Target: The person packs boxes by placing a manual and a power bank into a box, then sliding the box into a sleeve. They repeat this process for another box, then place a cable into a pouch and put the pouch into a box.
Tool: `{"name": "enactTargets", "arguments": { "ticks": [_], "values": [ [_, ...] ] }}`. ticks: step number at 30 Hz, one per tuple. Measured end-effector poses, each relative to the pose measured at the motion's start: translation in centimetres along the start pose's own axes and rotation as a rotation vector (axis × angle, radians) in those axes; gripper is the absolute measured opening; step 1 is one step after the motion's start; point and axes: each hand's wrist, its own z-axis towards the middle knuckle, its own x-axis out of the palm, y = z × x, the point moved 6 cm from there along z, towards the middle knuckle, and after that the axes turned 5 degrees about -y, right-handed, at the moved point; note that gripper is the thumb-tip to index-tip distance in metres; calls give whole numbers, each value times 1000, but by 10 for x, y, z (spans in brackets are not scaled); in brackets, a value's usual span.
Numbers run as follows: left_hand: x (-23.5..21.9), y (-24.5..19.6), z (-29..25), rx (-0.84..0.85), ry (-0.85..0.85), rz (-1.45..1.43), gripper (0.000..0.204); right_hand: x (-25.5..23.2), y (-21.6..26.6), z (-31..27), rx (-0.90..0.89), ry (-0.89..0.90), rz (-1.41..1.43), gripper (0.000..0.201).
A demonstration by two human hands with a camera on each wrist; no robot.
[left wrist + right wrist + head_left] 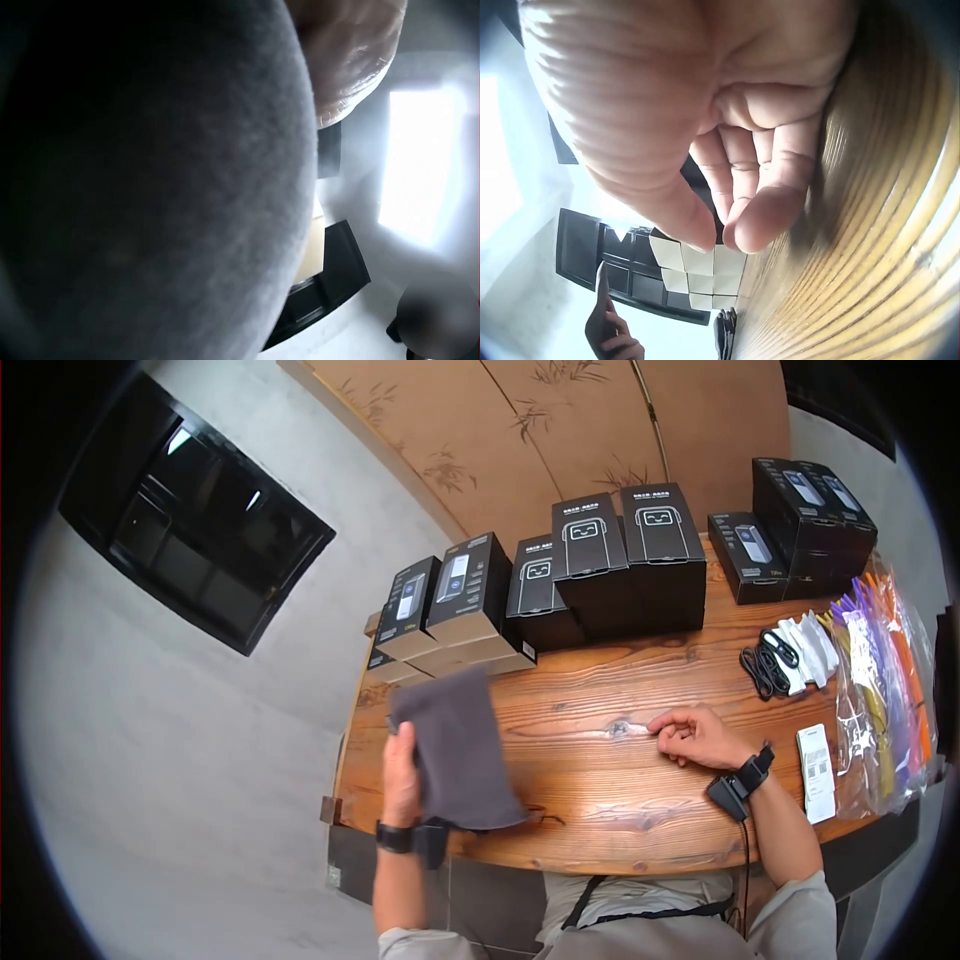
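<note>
My left hand (400, 775) holds a dark grey cloth (460, 750) by its left edge, up over the near left part of the table. The thumb lies along the edge, and the fingers behind the cloth are hidden. In the left wrist view the grey cloth (165, 187) fills most of the picture, with part of the hand (349, 52) at the top. My right hand (705, 738) rests on the wooden tabletop (590, 780), fingers loosely curled and nothing between them. Seen from the right wrist, that hand's (727, 142) thumb and index tips are close together.
Black printed boxes (600, 575) line the table's back, with another stack of boxes (800, 540) at the back right. Black cables (768, 663), white packets (805, 650), clear bags with coloured strips (885, 690) and a white labelled slip (817, 772) lie at the right.
</note>
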Motion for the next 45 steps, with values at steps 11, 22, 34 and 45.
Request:
{"name": "enactTargets", "arguments": {
  "ticks": [11,22,34,45],
  "values": [
    [-131,83,60,-167,52,564,49,-1,0,-1,-2,-43,-6,26],
    [-107,32,25,-158,228,708,103,-2,1,-2,-66,-31,-12,26],
    [-169,82,25,-183,155,1130,85,-7,-3,-7,-107,-60,-75,29],
    [-137,42,23,429,315,1620,73,-8,-1,-8,-163,-68,-174,31]
  ]
}}
